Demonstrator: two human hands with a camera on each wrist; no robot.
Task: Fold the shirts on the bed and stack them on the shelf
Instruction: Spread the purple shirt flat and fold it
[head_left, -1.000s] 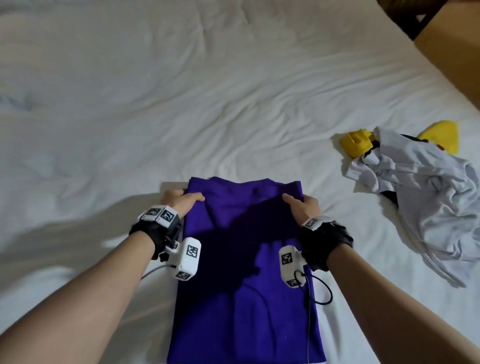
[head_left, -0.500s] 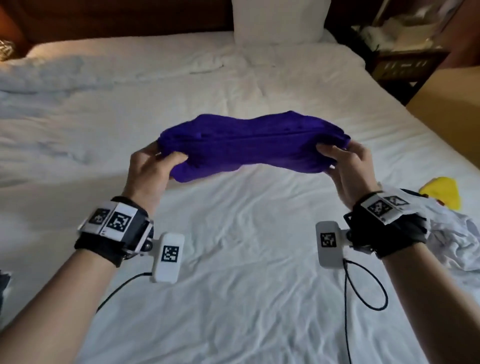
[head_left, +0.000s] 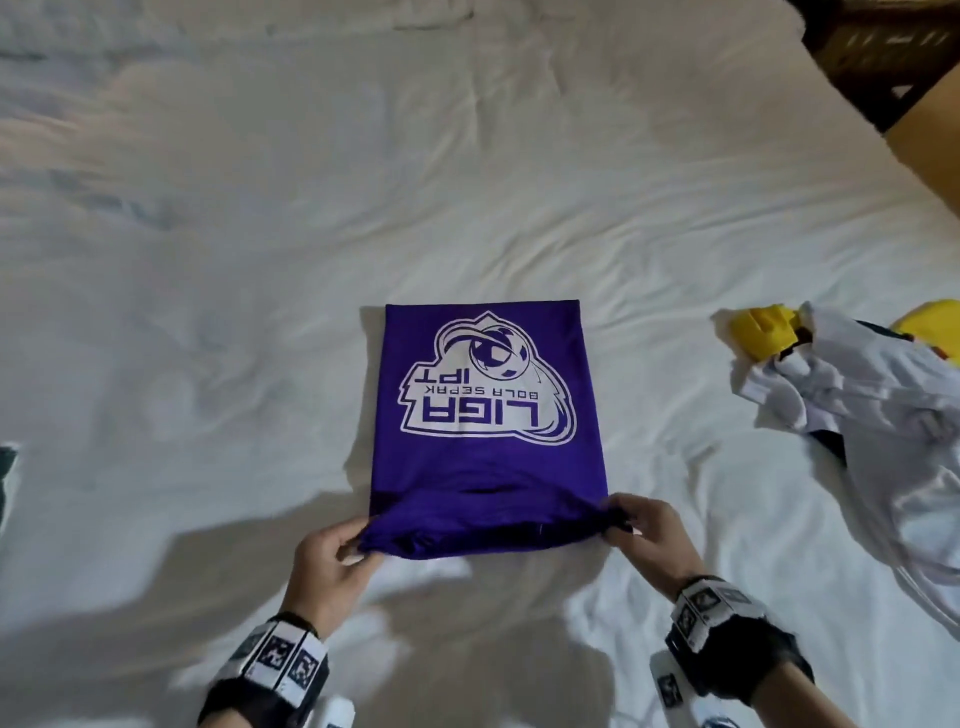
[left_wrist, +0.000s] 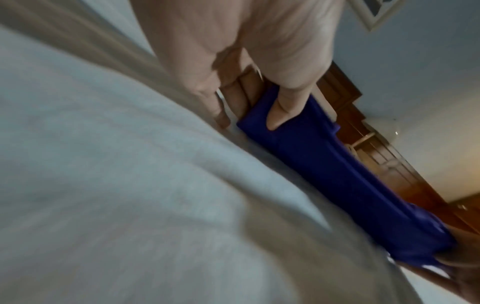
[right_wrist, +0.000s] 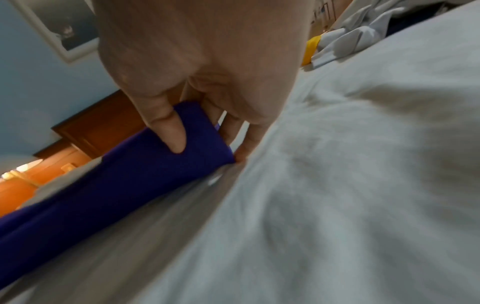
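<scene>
Left hand and right hand each pinching a near corner of the folded purple shirt, flat on the bed ahead of both; crumpled white shirt off beyond the right hand.

Bed with wrinkled white sheet. Folded purple shirt lies flat at near centre. Crumpled white shirt and yellow garment lie right.

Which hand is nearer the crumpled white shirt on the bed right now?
Right. The right hand pinches the purple shirt's near right corner, on the side where the white shirt lies. The left hand pinches the near left corner, farther away.
</scene>
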